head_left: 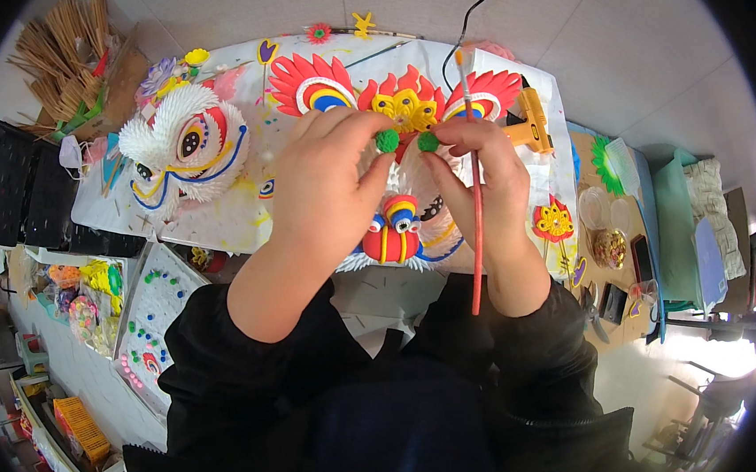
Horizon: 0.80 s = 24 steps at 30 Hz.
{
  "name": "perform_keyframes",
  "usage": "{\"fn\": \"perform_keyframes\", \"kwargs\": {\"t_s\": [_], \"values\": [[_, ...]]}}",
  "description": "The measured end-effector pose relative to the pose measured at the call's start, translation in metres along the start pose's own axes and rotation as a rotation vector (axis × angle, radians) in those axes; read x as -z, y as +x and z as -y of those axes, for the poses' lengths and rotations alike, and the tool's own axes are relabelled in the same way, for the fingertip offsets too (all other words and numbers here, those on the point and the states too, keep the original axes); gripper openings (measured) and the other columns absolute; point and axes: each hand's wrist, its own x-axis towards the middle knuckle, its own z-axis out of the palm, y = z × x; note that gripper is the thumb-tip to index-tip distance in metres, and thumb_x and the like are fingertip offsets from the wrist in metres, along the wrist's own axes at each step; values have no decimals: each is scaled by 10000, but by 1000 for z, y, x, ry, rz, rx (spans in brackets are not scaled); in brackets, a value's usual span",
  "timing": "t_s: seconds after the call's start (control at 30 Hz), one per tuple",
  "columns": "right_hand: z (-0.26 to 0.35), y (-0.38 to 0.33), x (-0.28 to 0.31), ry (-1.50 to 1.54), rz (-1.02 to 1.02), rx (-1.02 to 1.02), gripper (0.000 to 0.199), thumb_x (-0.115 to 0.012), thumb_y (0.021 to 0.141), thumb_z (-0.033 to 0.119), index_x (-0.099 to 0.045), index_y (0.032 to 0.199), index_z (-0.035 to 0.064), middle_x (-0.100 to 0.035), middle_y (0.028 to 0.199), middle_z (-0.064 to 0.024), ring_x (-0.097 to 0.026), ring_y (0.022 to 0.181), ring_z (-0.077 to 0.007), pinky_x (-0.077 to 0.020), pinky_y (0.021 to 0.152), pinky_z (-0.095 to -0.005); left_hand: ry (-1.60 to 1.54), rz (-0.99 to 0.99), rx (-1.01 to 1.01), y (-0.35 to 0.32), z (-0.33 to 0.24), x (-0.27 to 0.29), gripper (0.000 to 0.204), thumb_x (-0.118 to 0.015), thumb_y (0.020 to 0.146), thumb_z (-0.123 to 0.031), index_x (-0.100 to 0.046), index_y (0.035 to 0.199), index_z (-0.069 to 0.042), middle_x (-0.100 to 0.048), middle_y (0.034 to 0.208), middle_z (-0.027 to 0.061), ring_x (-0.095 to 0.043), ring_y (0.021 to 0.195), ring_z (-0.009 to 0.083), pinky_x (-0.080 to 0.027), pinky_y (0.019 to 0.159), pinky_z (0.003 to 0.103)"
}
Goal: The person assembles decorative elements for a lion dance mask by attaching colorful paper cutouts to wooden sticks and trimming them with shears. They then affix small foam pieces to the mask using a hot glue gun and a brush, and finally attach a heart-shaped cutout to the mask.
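My left hand (325, 182) pinches a small rough green ball (387, 141) between thumb and fingertips. A second green ball (427, 142) sits in the pinch of my right hand (490, 169). That same hand also keeps a long paintbrush (477, 255) with a reddish handle upright between its fingers, bristles at the top. Both hands are over a colourful lion-head mask (392, 245) with red flame-shaped ears, a yellow flower crest, a striped red nose and white fringe. My hands and wrists cover part of its face.
A white lion-head mask (184, 145) lies at the left of the table. An orange glue gun (531, 124) is at the right, near a red-yellow flame ornament (554, 221). A tray (156, 298) of small coloured balls stands lower left; wooden sticks (66, 52) fill the far left corner.
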Motion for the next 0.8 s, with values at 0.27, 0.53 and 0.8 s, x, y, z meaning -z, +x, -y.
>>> {"fn": "perform_keyframes", "kwargs": {"t_s": [0.27, 0.53, 0.8], "values": [[1, 9, -11, -86, 80, 3, 280, -681, 645, -39, -578, 892, 41, -568, 775, -115, -564, 696, -285, -466, 614, -348, 129, 115, 36, 9, -5, -4, 222, -656, 664, -48, -589, 875, -40, -579, 828, 96, -536, 834, 289, -449, 716, 381], [4, 11, -7, -117, 148, -30, 292, -681, 645, -81, -579, 901, 15, -611, 848, -122, -603, 750, -273, -487, 668, -312, 190, 184, 82, 15, -6, -6, 196, -661, 693, -81, -604, 875, -32, -586, 842, 94, -541, 845, 281, -456, 739, 377], [-3, 9, -7, -139, 134, 10, 282, -671, 650, -88, -585, 897, 18, -610, 840, -118, -605, 745, -271, -487, 655, -310, 264, 156, -6, 12, -8, -4, 179, -639, 722, -83, -622, 892, -30, -578, 845, 80, -538, 853, 261, -461, 740, 359]]}}
